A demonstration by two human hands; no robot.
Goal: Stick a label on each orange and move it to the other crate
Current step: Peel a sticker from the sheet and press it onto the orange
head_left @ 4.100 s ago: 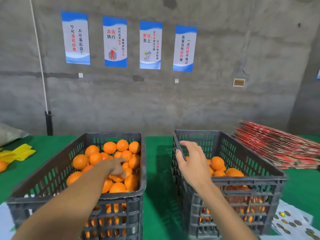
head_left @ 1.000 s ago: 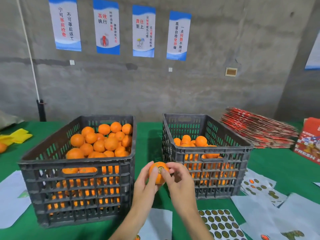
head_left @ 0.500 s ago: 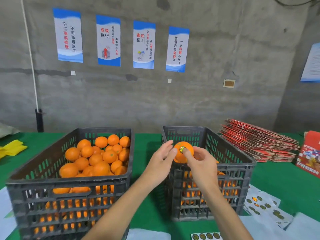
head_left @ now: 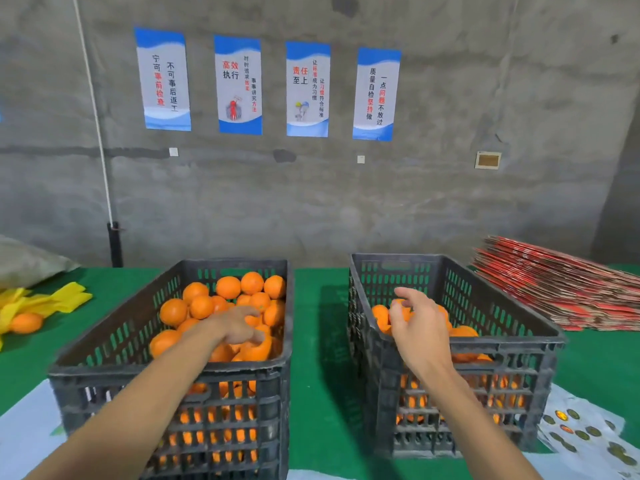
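Two dark plastic crates stand side by side on the green table. The left crate [head_left: 166, 375] is heaped with oranges [head_left: 201, 306]. My left hand [head_left: 235, 327] lies on the pile near the crate's right wall, fingers curved over an orange [head_left: 259, 348]; how firmly it grips is hidden. The right crate [head_left: 502, 344] holds a lower layer of oranges [head_left: 379, 315]. My right hand [head_left: 415, 323] hovers over its near left part with fingers spread and nothing in it. A sheet of round labels [head_left: 581, 434] lies to the right of that crate.
A slanted stack of red flat cardboard [head_left: 561, 285] fills the back right. Yellow material [head_left: 52, 299] and a loose orange [head_left: 26, 322] lie at the far left. White paper [head_left: 24, 438] lies at the front left. A concrete wall with posters stands behind.
The labelled orange that both hands held above the right crate is out of my hands. My right hand has opened over that crate. My left hand has moved onto the left crate's pile.
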